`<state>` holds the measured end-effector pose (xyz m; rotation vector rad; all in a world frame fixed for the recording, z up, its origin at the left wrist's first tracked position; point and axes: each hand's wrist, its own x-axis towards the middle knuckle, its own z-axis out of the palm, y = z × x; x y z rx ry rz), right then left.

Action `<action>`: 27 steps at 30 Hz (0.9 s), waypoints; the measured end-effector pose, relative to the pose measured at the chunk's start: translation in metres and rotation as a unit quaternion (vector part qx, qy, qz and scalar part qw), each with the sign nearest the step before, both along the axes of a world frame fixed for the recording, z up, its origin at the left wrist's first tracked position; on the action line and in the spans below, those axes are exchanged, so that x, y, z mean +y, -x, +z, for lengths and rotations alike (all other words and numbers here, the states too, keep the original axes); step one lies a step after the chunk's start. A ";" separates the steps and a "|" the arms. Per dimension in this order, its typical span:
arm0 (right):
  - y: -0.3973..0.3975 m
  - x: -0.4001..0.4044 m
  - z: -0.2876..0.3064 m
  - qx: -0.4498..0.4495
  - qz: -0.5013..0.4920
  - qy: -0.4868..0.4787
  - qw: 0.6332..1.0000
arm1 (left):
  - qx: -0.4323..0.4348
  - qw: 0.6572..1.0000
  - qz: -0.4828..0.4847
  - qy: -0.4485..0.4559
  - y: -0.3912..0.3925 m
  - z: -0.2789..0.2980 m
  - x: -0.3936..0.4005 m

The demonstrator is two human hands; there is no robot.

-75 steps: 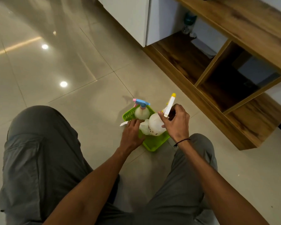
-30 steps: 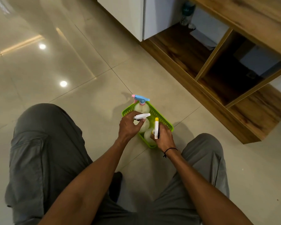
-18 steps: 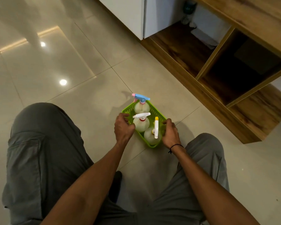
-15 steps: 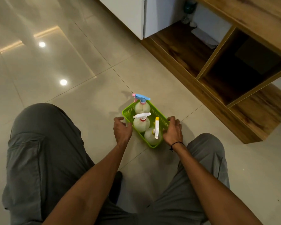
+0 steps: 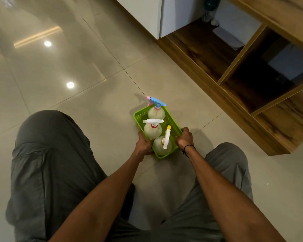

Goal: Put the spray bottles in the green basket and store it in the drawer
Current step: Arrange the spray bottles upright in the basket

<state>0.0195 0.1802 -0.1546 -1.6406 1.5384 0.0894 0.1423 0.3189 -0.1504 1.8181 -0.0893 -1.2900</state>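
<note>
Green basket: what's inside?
The green plastic basket holds three upright pale spray bottles, with blue-pink, white-red and white-yellow triggers. They cover its floor.

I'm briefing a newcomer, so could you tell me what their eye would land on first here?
The bright green plastic basket on the glossy beige tile floor stands out, holding three pale round spray bottles in a row. The left hand and right hand grip its sides. The open wooden cabinet sits upper right.

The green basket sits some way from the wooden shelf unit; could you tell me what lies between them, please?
Only bare floor tile lies between the green basket and the wooden shelf unit, as the head view shows.
</note>
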 end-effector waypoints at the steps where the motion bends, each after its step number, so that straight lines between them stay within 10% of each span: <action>1: -0.001 0.002 -0.001 -0.006 -0.002 -0.001 1.000 | -0.007 1.000 -0.004 0.002 -0.003 0.000 0.001; 27: -0.134 -0.048 0.022 -0.047 0.021 -0.030 0.998 | -0.070 0.997 0.040 -0.014 -0.132 0.017 -0.043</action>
